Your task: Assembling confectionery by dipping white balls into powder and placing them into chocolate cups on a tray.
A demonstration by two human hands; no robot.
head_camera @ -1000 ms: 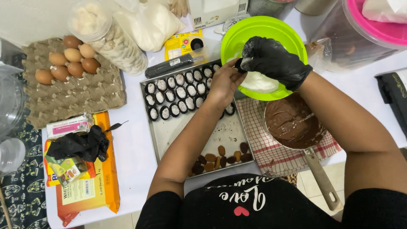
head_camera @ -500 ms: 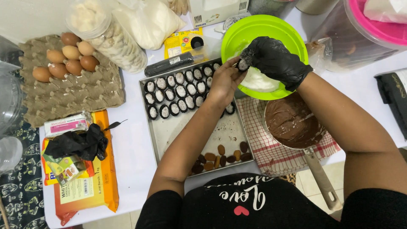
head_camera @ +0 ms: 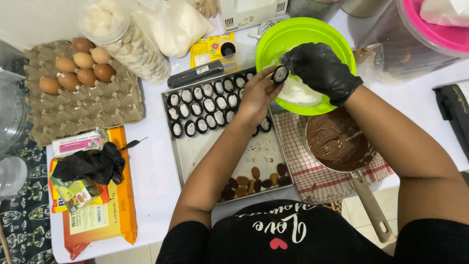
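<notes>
My right hand (head_camera: 322, 68), in a black glove, pinches a small dark round sweet with a white filling (head_camera: 280, 74) over the near rim of a lime green bowl (head_camera: 337, 36) that holds white cream. My bare left hand (head_camera: 256, 95) touches the same sweet from below with its fingertips. Under both hands lies a metal baking tray (head_camera: 205, 151) with rows of filled dark sweets at its far end and several brown dates near its front edge.
A pan of melted chocolate (head_camera: 337, 142) rests on a checked cloth at the right. An egg carton (head_camera: 73, 93), a jar of pale pieces (head_camera: 124, 41), a black glove (head_camera: 90, 164) on orange packets, and a pink-lidded container (head_camera: 430, 29) surround the tray.
Both hands stay over the bowl's rim with the sweet between them; the right hand has turned slightly. Nothing else has moved.
</notes>
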